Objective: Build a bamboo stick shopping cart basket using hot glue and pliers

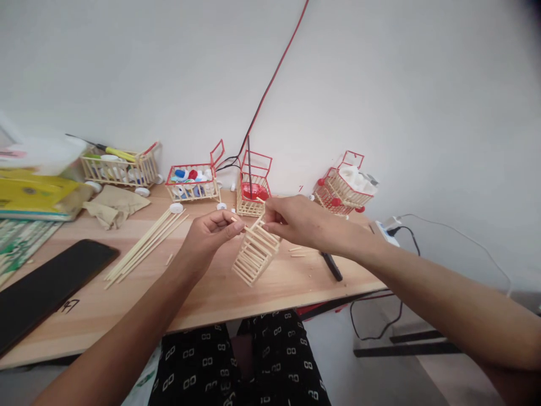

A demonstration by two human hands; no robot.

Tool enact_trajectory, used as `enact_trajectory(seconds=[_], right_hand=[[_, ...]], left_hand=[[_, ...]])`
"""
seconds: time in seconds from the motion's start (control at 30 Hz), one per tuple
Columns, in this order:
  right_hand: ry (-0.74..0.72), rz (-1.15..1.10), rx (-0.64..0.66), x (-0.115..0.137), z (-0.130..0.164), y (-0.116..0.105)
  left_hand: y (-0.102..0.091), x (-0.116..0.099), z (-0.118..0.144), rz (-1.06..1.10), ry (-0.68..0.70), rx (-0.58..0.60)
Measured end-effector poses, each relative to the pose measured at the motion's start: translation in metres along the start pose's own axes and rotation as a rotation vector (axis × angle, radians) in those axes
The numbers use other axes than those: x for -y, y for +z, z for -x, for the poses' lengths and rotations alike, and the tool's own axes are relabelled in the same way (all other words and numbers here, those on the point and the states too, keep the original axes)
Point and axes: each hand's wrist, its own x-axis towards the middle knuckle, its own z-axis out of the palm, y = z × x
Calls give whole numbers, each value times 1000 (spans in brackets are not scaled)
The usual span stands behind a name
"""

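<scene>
Basket (255, 256) is slanting, the right hand (291, 219) pinching its upper end, the left hand (214, 229) pinching a stick (248, 228) there, seemingly fitting it; the next move is probably needing steady alignment.

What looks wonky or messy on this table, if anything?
The little cart on the far right looks wonky: it sits tilted, with red discs showing on its side, while the red-rimmed cart at left sits more level. Short stick bits also lie scattered near the black tool.
</scene>
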Motion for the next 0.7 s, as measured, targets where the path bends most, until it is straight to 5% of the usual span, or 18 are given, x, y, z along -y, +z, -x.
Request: enact_trajectory(seconds=[0.43, 0.7], right_hand=[[20, -70, -20, -1, 5, -7], [53, -112, -253, -26, 21, -24]], left_hand=[[1, -1, 0, -7, -5, -8], [-1, 1, -1, 84, -70, -52]])
